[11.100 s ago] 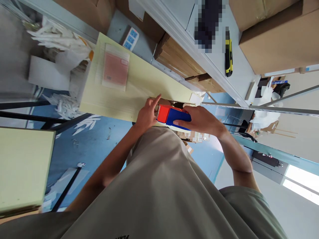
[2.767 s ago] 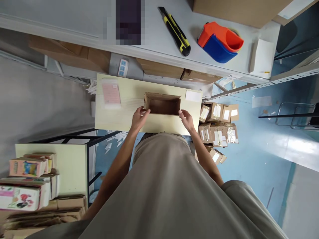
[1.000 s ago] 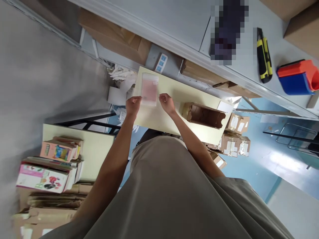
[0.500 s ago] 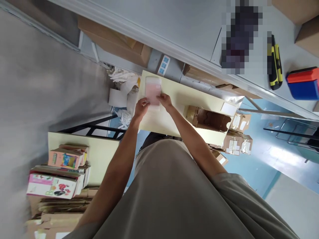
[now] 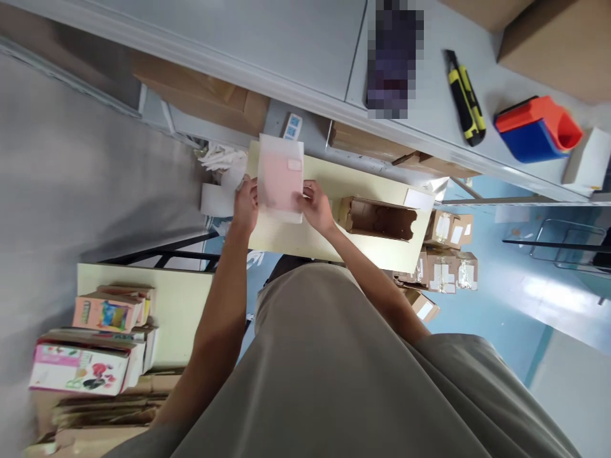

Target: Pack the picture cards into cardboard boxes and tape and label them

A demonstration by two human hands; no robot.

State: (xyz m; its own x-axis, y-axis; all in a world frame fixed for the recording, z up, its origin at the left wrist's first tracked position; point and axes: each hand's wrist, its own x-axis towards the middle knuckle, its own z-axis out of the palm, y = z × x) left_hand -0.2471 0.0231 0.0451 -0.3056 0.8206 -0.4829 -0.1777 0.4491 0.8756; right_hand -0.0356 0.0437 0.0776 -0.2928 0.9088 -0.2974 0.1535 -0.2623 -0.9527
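A flat pink rectangular packet (image 5: 280, 178) in a frosted, see-through sleeve is held up above the pale yellow table (image 5: 274, 236). A small pale label shows near its upper right. On the packet's left edge, my left hand (image 5: 245, 205) is closed in a pinch. The right edge is gripped by my right hand (image 5: 315, 203), with the thumb lying on the near face. To the right of that hand an open brown cardboard box (image 5: 348, 215) rests on the table. What is inside the packet cannot be made out.
Above the table runs a grey shelf (image 5: 248, 44) with a yellow-black utility knife (image 5: 466, 98) and a red-blue tape dispenser (image 5: 532, 130). A power strip (image 5: 293, 126) is behind the packet. Taped cartons (image 5: 442, 270) sit at right; stacked books (image 5: 81, 366) lie at lower left.
Both hands have lifted the packet up towards the camera, so it looks larger and its label shows more plainly. The head view has shifted, moving the shelf items leftward.
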